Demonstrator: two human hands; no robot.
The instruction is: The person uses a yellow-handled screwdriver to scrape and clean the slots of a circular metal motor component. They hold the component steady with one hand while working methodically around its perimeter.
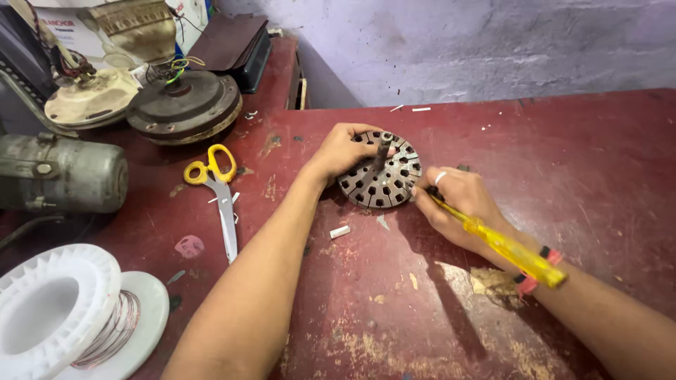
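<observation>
A round grey slotted metal motor core (381, 174) with a short centre shaft lies on the worn red table (577, 162). My left hand (343, 150) grips its far left rim and steadies it. My right hand (454, 204), with a ring on one finger, holds a yellow-handled screwdriver (508, 246). The screwdriver's tip points at the core's right edge, where my fingers hide it.
Yellow-handled scissors (218, 190) lie left of my left arm. A white spool of copper wire (67, 309) sits at the near left. Fan motor housings (184, 105) and a grey cylinder motor (60, 172) crowd the far left. A small white scrap (339, 231) lies near the core.
</observation>
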